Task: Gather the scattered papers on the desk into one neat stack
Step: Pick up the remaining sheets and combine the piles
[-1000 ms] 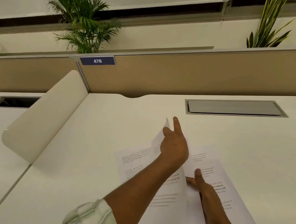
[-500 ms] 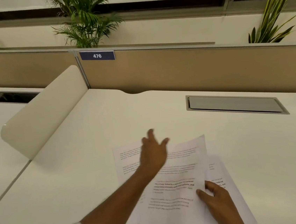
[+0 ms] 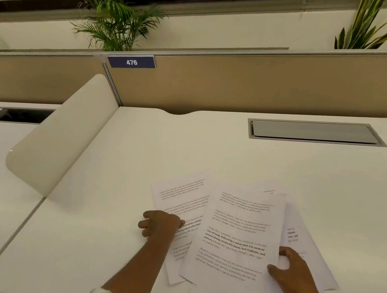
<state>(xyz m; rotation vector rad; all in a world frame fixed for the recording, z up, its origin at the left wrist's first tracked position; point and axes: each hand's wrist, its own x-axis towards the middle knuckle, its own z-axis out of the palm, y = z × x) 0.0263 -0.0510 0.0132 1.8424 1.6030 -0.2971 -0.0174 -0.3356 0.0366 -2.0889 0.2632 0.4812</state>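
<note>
Several printed white sheets lie overlapping near the front of the white desk point(image 3: 211, 144). The top sheet point(image 3: 239, 232) lies skewed across the pile. My right hand point(image 3: 290, 268) pinches its lower right edge, thumb on top. A left sheet point(image 3: 183, 195) sticks out from under it toward the far left. My left hand point(image 3: 160, 223) rests curled on that sheet's left edge, fingers bent onto the paper. Another sheet point(image 3: 299, 235) peeks out on the right beneath the top one, and more edges show at the bottom.
A cream curved divider point(image 3: 62, 138) rises at the left between two desks. A grey cable flap point(image 3: 313, 133) is set into the desk at the back right. A tan partition point(image 3: 240, 81) with a "476" label point(image 3: 131, 62) closes the back, plants behind it.
My left hand has let the lifted sheet drop onto the pile and moved left and nearer, onto the left sheet's edge. My right hand has slid to the top sheet's lower right edge.
</note>
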